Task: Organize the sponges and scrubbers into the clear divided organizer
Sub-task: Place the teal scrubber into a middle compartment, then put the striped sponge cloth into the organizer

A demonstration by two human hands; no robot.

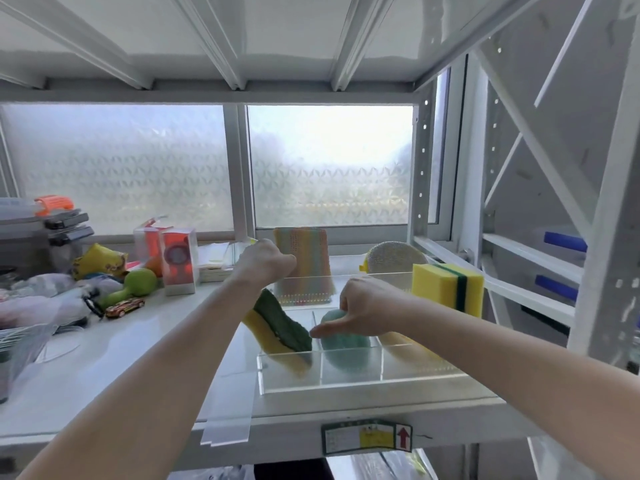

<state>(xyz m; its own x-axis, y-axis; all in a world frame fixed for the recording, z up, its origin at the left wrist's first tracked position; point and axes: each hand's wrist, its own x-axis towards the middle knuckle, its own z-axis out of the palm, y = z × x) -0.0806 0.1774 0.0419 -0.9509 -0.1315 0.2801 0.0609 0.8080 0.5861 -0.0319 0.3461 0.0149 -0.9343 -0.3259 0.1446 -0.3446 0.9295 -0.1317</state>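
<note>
The clear divided organizer (349, 384) stands on the white shelf in front of me. My left hand (265, 263) grips the striped pastel scrubber cloth (306, 261), which stands upright in the back part. My right hand (367, 306) pinches the top of a teal sponge (346, 344) in the front middle compartment. A curved yellow and green sponge (280, 327) leans in the front left compartment. At the back right stand a yellow block sponge with a green stripe (446, 287) and a grey round scrubber (394, 258).
Clutter lies on the left of the shelf: a green dumbbell (136, 284), a toy car (124, 306), a clear box with an orange item (178, 263), a yellow patterned sponge (98, 261) and plastic bags. White rack posts (606, 237) rise at the right.
</note>
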